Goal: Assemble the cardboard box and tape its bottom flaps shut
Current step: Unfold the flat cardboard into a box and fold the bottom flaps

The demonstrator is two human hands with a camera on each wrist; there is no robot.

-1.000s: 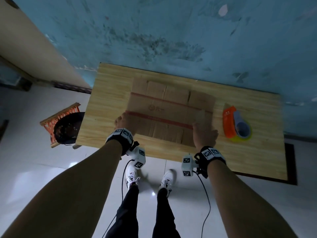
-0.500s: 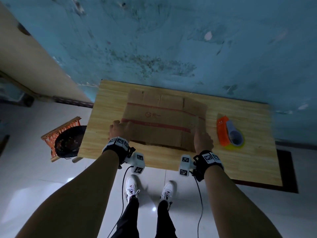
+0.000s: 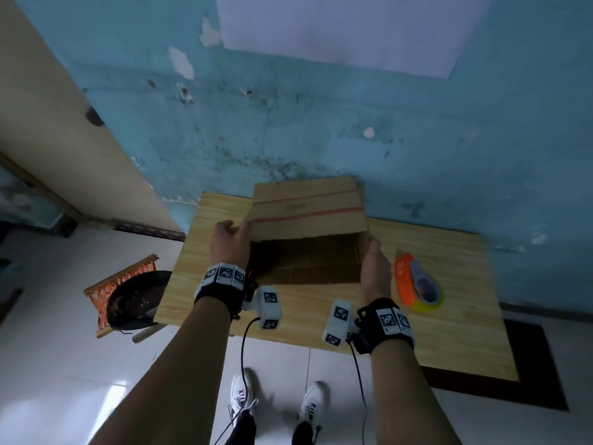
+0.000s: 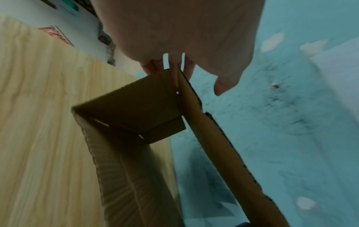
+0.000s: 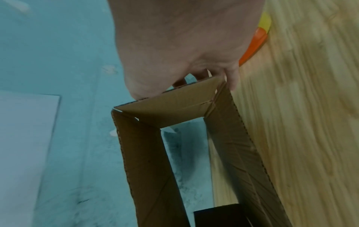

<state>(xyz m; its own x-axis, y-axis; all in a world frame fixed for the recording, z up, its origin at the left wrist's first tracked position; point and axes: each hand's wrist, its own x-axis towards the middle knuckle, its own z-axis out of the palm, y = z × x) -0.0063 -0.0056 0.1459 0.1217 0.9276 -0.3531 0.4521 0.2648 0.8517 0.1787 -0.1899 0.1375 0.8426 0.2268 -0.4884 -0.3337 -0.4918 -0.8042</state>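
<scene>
left hand (image 3: 229,248) grips the cardboard box (image 3: 308,213) at its left end | right hand (image 3: 373,268) grips its right end | box opened into a tube, lifted over the wooden table (image 3: 449,316) | tape dispenser (image 3: 417,284) lies just right

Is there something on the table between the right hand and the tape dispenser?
Nothing visible. The right hand grips the cardboard box, and the orange tape dispenser lies just to its right on bare table.
</scene>
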